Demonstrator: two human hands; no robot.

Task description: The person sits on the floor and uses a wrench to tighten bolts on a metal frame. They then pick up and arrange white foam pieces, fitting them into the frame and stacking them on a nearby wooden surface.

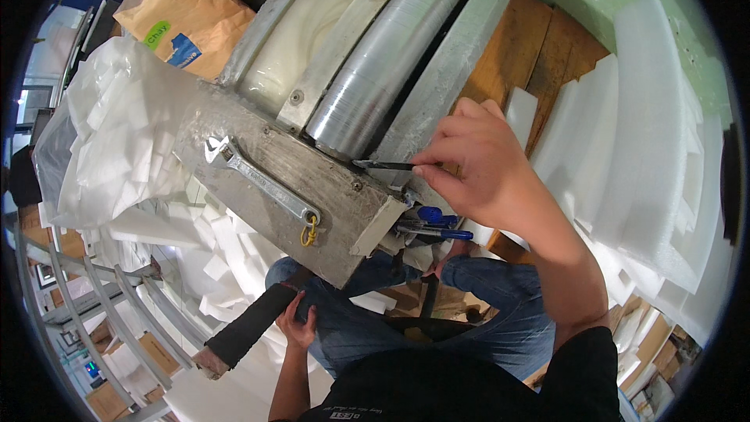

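My right hand [478,158] pinches a slim dark-handled tool with a narrow light tip [387,165]; whether it is a blade or another tip I cannot tell. That tip reaches the near end of a shiny metal roller [383,59], beside the machine's metal end block [258,223]. On the block lies an adjustable wrench [266,184] with a yellow cord loop at its handle. Down by my thigh, my left hand [297,327] has its fingers apart, beside a black-wrapped bar [254,324], and holds nothing that I can see.
Pens [433,227] stick out from the block's right side. White foam sheets [644,148] stand at right. White plastic sheeting [125,125] and foam offcuts [223,254] pile up at left, below a brown paper bag [187,12]. A metal rack [117,305] stands lower left.
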